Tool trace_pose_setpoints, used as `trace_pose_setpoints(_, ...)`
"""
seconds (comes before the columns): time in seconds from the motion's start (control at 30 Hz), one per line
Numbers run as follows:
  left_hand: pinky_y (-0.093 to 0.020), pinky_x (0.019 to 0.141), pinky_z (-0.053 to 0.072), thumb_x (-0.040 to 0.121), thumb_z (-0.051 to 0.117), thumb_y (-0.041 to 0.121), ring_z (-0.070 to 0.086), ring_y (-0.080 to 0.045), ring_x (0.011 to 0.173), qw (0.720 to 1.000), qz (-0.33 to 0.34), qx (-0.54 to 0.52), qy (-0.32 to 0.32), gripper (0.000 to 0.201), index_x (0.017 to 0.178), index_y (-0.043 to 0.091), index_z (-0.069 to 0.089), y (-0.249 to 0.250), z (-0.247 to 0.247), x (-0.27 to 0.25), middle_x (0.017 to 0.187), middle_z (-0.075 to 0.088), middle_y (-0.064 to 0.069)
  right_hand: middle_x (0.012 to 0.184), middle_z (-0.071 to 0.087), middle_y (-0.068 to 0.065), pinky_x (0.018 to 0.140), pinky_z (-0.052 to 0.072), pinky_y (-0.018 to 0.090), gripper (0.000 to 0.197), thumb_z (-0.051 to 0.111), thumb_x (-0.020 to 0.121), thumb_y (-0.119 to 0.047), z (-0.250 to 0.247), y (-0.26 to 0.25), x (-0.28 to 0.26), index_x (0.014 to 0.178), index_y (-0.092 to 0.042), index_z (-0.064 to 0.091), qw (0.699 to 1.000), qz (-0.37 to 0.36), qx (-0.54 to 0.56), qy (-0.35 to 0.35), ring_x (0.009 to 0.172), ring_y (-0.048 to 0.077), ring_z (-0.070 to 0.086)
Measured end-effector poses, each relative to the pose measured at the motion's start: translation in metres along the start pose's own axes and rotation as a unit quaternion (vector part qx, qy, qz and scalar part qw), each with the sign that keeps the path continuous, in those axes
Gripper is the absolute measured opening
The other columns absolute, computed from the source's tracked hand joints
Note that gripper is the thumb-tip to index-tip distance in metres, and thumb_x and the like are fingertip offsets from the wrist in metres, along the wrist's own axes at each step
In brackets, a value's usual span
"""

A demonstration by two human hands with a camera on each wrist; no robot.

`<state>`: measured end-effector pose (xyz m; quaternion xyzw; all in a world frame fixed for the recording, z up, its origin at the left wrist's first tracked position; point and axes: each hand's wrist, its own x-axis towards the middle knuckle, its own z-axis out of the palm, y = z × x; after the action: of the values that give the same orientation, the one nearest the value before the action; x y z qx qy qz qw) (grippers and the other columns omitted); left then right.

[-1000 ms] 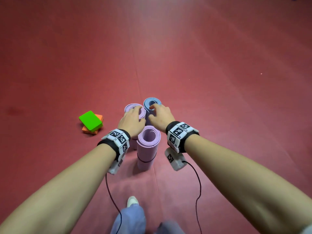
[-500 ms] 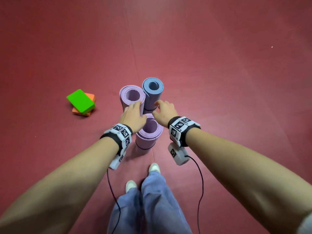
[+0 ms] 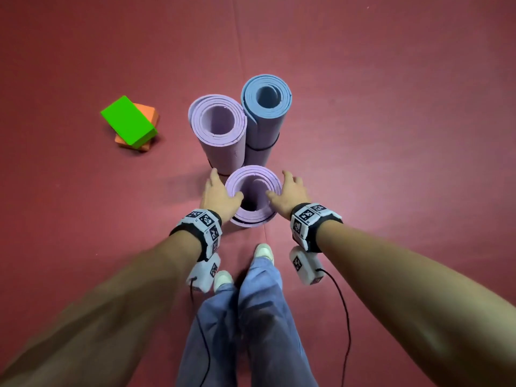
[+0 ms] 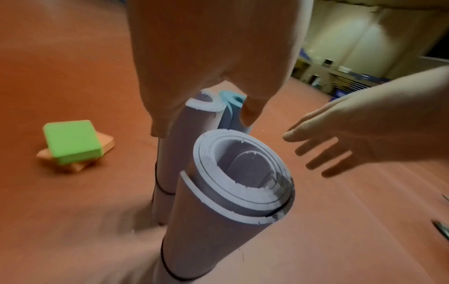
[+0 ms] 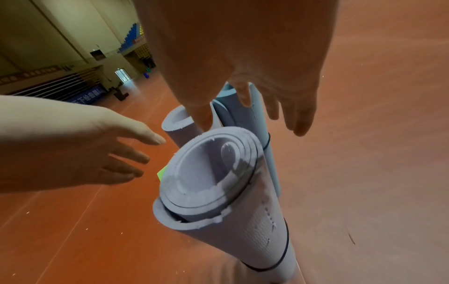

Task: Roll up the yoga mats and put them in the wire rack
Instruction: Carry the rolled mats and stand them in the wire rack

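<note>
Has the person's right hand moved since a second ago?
Yes. The right hand was on top of the blue mat; it has pulled back toward the body and now hovers open beside the nearest purple mat.

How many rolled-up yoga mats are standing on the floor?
3, all upright: a purple mat nearest, between both hands; another purple mat behind it to the left; a blue mat behind, right.
</note>
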<state>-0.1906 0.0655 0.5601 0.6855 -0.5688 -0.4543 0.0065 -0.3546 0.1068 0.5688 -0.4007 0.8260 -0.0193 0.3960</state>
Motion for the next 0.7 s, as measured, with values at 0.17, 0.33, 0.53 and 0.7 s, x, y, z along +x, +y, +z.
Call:
trace_pose_setpoints(0.17, -0.035, 0.115, 0.029, 0.085, 0.074, 0.044, 0.035, -0.033, 0.144, 0.980, -0.168, -0.103, 0.004, 0.109, 0.159, 0.008, 0.002, -0.015, 0.026, 0.024, 0.159, 0.029, -0.019, 0.148, 0.033, 0.023, 0.106, 0.036, 0.042, 0.090, 0.070, 0.088, -0.037, 0.023, 0.008, 0.035, 0.155, -0.014, 0.014, 0.996, 0.023, 0.077, -0.047, 0.131, 0.040, 0.045)
trace_pose_setpoints(0.33, -0.024, 0.081, 0.042, 0.086, 0.073, 0.047, 0.060, -0.018, 0.097, 0.976, -0.165, -0.126, -0.067, 0.037, 0.103, 0.015, 0.064, -0.020, 0.034, 0.035, 0.105, 0.067, -0.003, 0.131, 0.059, 0.018, 0.094, 0.045, 0.037, 0.070, 0.068, 0.086, -0.022, 0.024, 0.007, 0.058, 0.148, -0.022, 0.034, 0.995, 0.035, 0.039, -0.089, 0.119, 0.039, 0.057)
trace_pose_setpoints(0.53, -0.025, 0.082, 0.043, 0.089, 0.073, 0.036, 0.066, -0.023, 0.101, 0.980, -0.142, -0.119, -0.066, 0.033, 0.111, 0.011, 0.070, 0.000, 0.028, 0.030, 0.104, 0.072, -0.005, 0.115, 0.068, 0.018, 0.094, 0.050, 0.038, 0.047, 0.062, 0.081, -0.010, -0.002, 0.008, 0.052, 0.127, -0.019, 0.060, 0.995, 0.026, 0.064, -0.068, 0.109, 0.037, 0.062)
trace_pose_setpoints(0.7, -0.033, 0.102, 0.046, 0.086, 0.076, 0.041, 0.063, -0.023, 0.113, 0.982, -0.097, -0.160, -0.027, 0.041, 0.115, 0.014, 0.065, 0.038, 0.013, -0.002, 0.116, 0.069, -0.003, 0.111, 0.068, 0.019, 0.088, 0.055, 0.049, 0.041, 0.064, 0.083, -0.020, -0.051, 0.009, 0.011, 0.124, -0.015, 0.062, 0.992, 0.039, 0.118, -0.031, 0.101, 0.041, 0.064)
